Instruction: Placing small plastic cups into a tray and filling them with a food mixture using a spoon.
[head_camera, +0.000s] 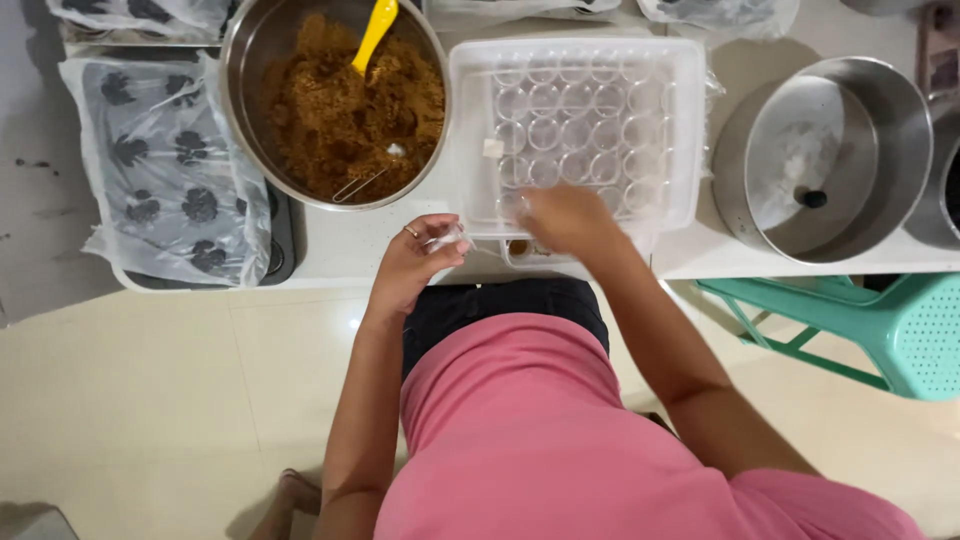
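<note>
From the head view, left hand (418, 262) pinches a small clear cup (445, 241) just left of the clear tray (578, 130)'s near edge, right hand (566, 218) blurred over that edge, grip unreadable, steel bowl (335, 100) of brown crumbs left of the tray

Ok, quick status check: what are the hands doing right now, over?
Left hand pinching a small clear cup. Right hand, blurred, at the near edge of the clear cup tray. Bowl of brown crumbs beside it, nothing blocking.
</note>
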